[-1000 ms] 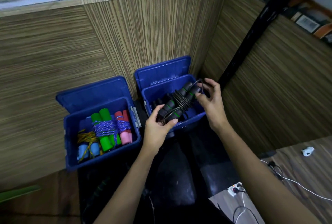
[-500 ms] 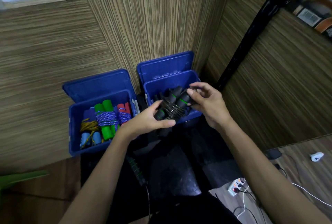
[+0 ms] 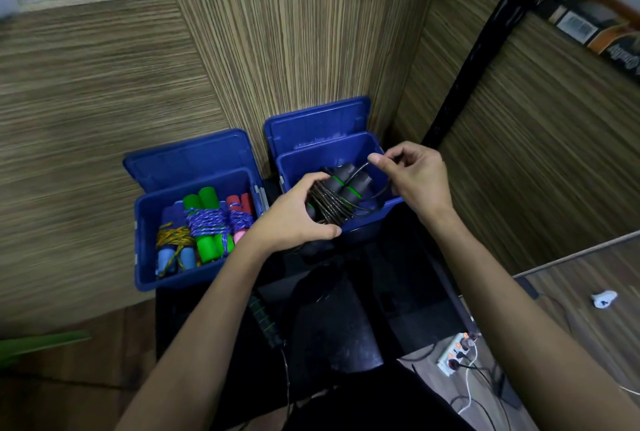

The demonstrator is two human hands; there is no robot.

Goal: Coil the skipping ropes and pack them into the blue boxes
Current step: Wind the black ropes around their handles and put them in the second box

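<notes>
Two blue boxes are set side by side against the far wooden panel, lids tipped back so the insides stay reachable. The left box (image 3: 145, 240) is already filled with coiled ropes in bright colours (image 3: 207, 223), laid handle by handle. The right box (image 3: 346, 150) lies directly under the hands, so the bundle can probably be lowered straight in. The black skipping rope (image 3: 337, 198), its handles banded in green, is held just above that box's near rim. It is gripped around the wound cord by the left hand (image 3: 294, 219), fingers curled, apparently to stop the turns loosening. The loose end of cord is pinched between thumb and fingertips of the right hand (image 3: 412, 174), seemingly for a last wrap or tuck.
</notes>
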